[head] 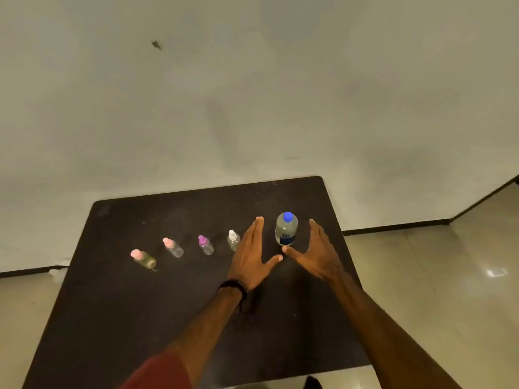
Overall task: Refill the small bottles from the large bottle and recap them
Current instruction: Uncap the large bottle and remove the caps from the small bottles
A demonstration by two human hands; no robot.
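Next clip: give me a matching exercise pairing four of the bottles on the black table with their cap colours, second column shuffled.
Column one:
1. large clear plastic bottle with a dark label
2. small clear bottle nearest the left hand
3. small clear bottle third from the left
4. small yellowish bottle at the far left

Column two:
A. white
B. pale pink
C. blue
D. purple

Pairs: 1-C, 2-A, 3-D, 4-B

Four small bottles (174, 247) stand in a row on the table (112, 318), running from the near left toward the far right. The large bottle (286, 230) stands at the row's right end, between the left hand (251, 259) and the right hand (320, 255)
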